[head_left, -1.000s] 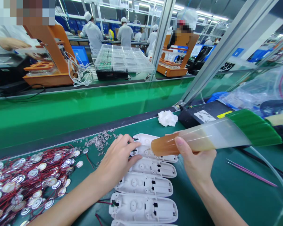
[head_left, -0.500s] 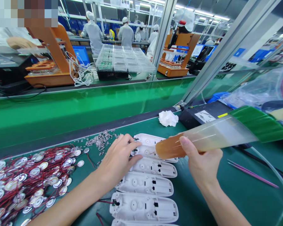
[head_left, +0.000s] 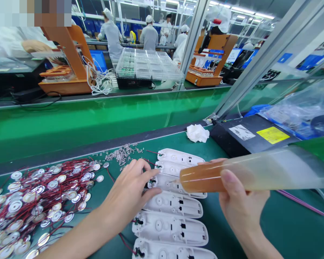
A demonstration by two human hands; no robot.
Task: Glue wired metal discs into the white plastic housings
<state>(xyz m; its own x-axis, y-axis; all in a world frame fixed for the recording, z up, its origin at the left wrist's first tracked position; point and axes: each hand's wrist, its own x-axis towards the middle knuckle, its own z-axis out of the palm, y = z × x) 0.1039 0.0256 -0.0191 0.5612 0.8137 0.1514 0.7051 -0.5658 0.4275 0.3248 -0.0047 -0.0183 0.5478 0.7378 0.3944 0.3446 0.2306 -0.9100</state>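
White plastic housings (head_left: 175, 227) lie side by side in a column on the green mat. My left hand (head_left: 136, 183) grips the left end of the third housing from the far end (head_left: 166, 184), thumb and index finger on either side of it. In my right hand (head_left: 240, 194) is a large dispensing syringe (head_left: 202, 177) with amber fluid in its front part, held nearly level. Its thin tip points left, just over that third housing; whether it touches, I cannot tell. Dark and red wires come out of the left ends of several housings.
Left of the housings is a heap of round metal discs with red wires (head_left: 52, 185). Small metal parts (head_left: 121, 154) lie behind it. Crumpled white tissue (head_left: 197, 133), a black box (head_left: 255, 133) and purple tweezers (head_left: 302, 202) are around the mat. Co-workers stand beyond the green partition (head_left: 97, 117).
My left hand and the syringe in my right hand have moved from the second housing to the third, one nearer to me. The camera view has shifted slightly.
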